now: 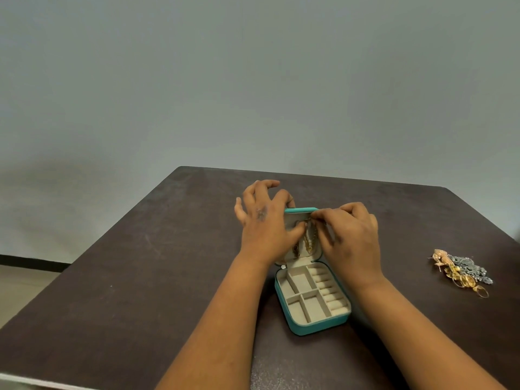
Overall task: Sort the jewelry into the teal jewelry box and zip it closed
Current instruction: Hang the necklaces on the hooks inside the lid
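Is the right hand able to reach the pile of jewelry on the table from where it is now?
Probably yes. The pile of jewelry lies in the open on the table, on the right hand's own side, with nothing between them. But that hand now pinches the gold chain at the box lid, so it must let go first.

We could not tell for certain what sort of place this was; it looked like a plain indoor room. We sat at a dark brown table pushed near a bare grey-green wall. At the far left we saw a strip of pale floor under a dark baseboard.
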